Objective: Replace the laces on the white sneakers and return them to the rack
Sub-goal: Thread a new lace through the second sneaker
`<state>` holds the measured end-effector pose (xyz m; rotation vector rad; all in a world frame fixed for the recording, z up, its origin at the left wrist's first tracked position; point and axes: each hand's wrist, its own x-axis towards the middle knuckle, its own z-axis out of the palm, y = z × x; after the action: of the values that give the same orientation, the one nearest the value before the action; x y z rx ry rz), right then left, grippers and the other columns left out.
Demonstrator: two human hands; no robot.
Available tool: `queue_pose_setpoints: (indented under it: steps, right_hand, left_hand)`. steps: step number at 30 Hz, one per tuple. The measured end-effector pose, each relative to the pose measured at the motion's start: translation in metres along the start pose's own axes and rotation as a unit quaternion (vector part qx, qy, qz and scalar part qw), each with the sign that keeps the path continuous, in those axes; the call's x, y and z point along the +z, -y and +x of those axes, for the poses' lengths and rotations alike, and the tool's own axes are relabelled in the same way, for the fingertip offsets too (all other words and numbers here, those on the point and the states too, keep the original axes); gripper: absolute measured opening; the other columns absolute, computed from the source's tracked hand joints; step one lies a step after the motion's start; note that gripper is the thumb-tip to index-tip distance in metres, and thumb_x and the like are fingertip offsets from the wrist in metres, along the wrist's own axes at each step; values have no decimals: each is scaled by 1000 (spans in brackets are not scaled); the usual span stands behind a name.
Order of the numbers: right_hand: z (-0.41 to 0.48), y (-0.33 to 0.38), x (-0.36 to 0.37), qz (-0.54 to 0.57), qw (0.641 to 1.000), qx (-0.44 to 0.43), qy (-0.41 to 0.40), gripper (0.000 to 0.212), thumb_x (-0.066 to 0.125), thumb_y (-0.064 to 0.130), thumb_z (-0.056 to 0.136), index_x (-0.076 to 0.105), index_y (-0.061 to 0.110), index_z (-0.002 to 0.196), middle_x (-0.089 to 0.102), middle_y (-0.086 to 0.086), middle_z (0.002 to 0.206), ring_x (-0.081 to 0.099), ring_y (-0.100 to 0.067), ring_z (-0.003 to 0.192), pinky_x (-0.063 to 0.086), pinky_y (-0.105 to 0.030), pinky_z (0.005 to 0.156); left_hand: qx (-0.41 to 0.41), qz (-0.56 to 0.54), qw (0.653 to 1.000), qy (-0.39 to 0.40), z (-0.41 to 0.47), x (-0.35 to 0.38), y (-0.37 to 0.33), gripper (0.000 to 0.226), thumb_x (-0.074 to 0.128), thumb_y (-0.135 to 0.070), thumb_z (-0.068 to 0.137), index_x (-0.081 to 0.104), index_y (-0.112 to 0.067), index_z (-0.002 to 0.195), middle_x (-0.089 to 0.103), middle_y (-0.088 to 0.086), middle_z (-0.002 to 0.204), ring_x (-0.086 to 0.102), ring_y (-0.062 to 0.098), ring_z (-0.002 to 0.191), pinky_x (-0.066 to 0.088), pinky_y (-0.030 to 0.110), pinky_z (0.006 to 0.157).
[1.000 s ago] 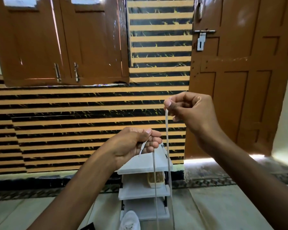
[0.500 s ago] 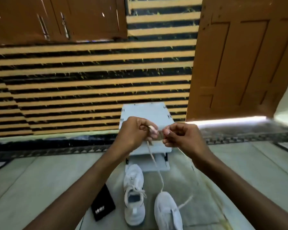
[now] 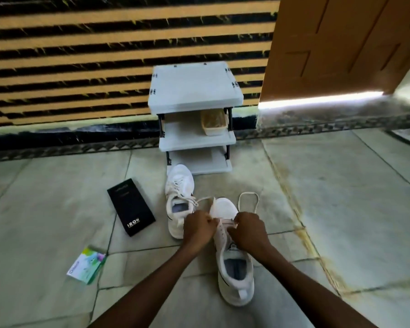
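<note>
Two white sneakers stand on the floor tiles. The nearer sneaker (image 3: 234,263) points away from me, and both my hands are down at its eyelets. My left hand (image 3: 199,227) pinches one end of the white lace (image 3: 247,202) at the shoe's left side. My right hand (image 3: 247,230) pinches the lace at the right side, and a loop of it lies on the floor past the toe. The other sneaker (image 3: 178,200), laced, stands just to the left. The white three-shelf rack (image 3: 194,91) stands against the wall behind them.
A tan basket (image 3: 214,121) sits on the rack's middle shelf. A black box (image 3: 131,207) lies left of the sneakers, and a small green and white packet (image 3: 87,263) lies nearer me. A brown door (image 3: 341,43) is at the right.
My hands have come down from chest height, where they held the lace stretched up, to the nearer sneaker on the floor. The view has tilted down with them.
</note>
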<state>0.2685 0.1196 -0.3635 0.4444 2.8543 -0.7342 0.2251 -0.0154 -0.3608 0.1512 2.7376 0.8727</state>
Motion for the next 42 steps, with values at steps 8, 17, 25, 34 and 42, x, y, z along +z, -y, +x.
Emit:
queue_pose_setpoints:
  steps: [8,17,25,34,42]
  right_hand:
    - [-10,-15,38,103,988,-11,-112,23,64,30,83,55,10,77,56,-1,77,50,-19,70,30,-31,58]
    - [-13,-18,49,179,971,-13,-159,19,67,21,78,49,17,77,52,5,70,46,-12,67,27,-24,58]
    - [-14,-21,49,183,967,-10,-178,21,70,21,76,49,18,74,49,9,66,44,-6,63,27,-14,55]
    - [-13,-24,50,178,968,4,-176,18,69,22,76,52,15,75,53,6,68,47,-8,63,30,-20,54]
    - [-2,-26,21,260,962,62,-55,21,75,34,83,67,16,91,70,5,80,66,-11,77,49,-24,73]
  left_hand:
    - [-59,3,997,-53,13,21,-1,32,68,-44,83,73,-13,89,73,8,93,67,28,91,46,31,71]
    - [-34,-2,997,-74,8,28,-2,18,50,-12,93,58,1,101,65,20,105,59,36,103,41,40,81]
    - [-130,-152,972,-120,13,22,-5,22,53,-18,93,55,0,105,67,21,102,66,39,97,55,40,77]
    - [-36,-163,978,-124,25,3,-7,10,62,-15,88,53,-13,86,70,15,86,70,31,80,57,45,73]
    - [-5,-105,991,82,23,-41,-8,14,67,3,79,72,-10,78,74,14,82,70,28,85,57,39,80]
